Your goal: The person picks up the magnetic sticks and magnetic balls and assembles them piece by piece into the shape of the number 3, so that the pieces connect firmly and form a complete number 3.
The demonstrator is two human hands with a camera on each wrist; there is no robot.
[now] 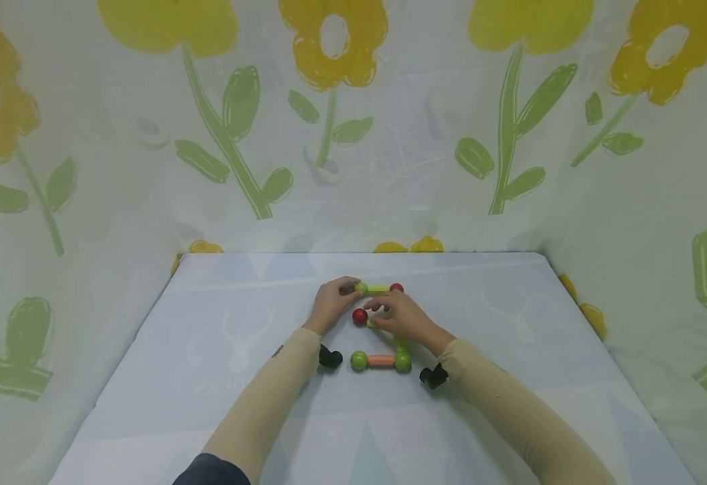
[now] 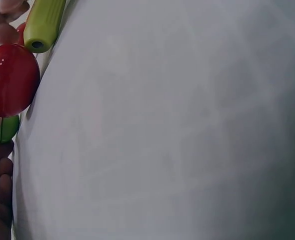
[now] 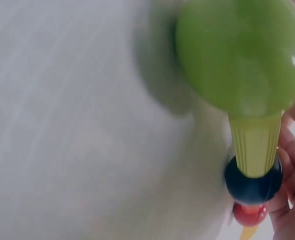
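Note:
In the head view, my left hand (image 1: 332, 303) pinches a green ball (image 1: 361, 288) between thumb and fingertips. A yellow-green rod (image 1: 379, 290) joins that ball to a red ball (image 1: 396, 287). My right hand (image 1: 409, 318) has its thumb and fingers spread apart over the middle row, beside another red ball (image 1: 359, 316). Its thumb is close to a second yellow-green rod (image 2: 40, 27), whose holed end faces the left wrist view beside the red ball (image 2: 11, 80). In the right wrist view, a dark blue ball (image 3: 254, 180) shows near the right fingers; the head view hides it.
Nearer my body, a pink-orange rod (image 1: 381, 361) joins a green ball (image 1: 359, 361) to another green ball (image 1: 402, 362). A yellow-green rod (image 3: 255, 145) runs between a green ball (image 3: 240, 55) and the blue one. A pale printed cloth covers the table (image 1: 238, 404).

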